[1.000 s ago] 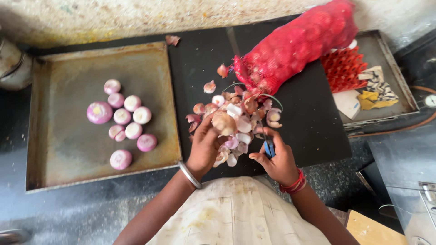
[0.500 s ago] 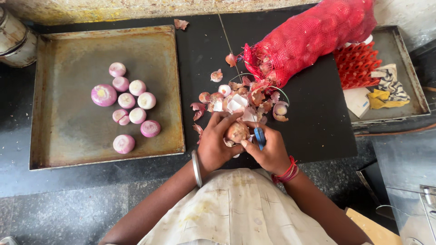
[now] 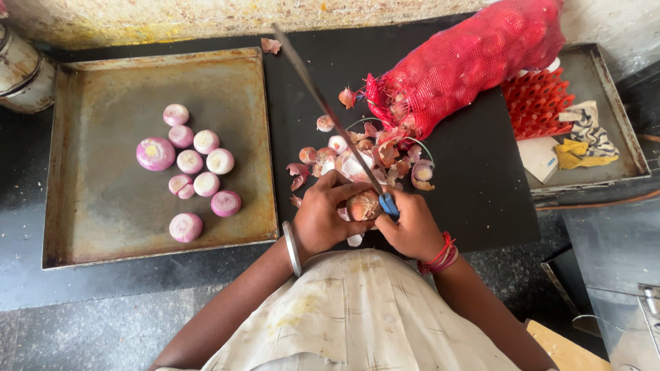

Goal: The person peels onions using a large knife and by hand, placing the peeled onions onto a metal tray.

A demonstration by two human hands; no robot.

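Peeling an onion [image 3: 363, 205] over the dark bench [image 3: 481, 199], just in front of the pile of skins [image 3: 371, 154].

Left hand [image 3: 324, 216] clenched around the onion, hiding its near side; right hand [image 3: 412, 227] clenched on a blue-handled knife [image 3: 330, 113], handle mostly hidden, blade up and away. Behind, a red mesh sack [image 3: 467, 62], its top cut off. Left, 9 peeled onions [image 3: 196, 168] on a metal tray [image 3: 89, 206].

Rough yellowish plaster wall [image 3: 137, 17] at top, dark stone counter [image 3: 474, 185], grey floor [image 3: 82, 336] below; daylight.
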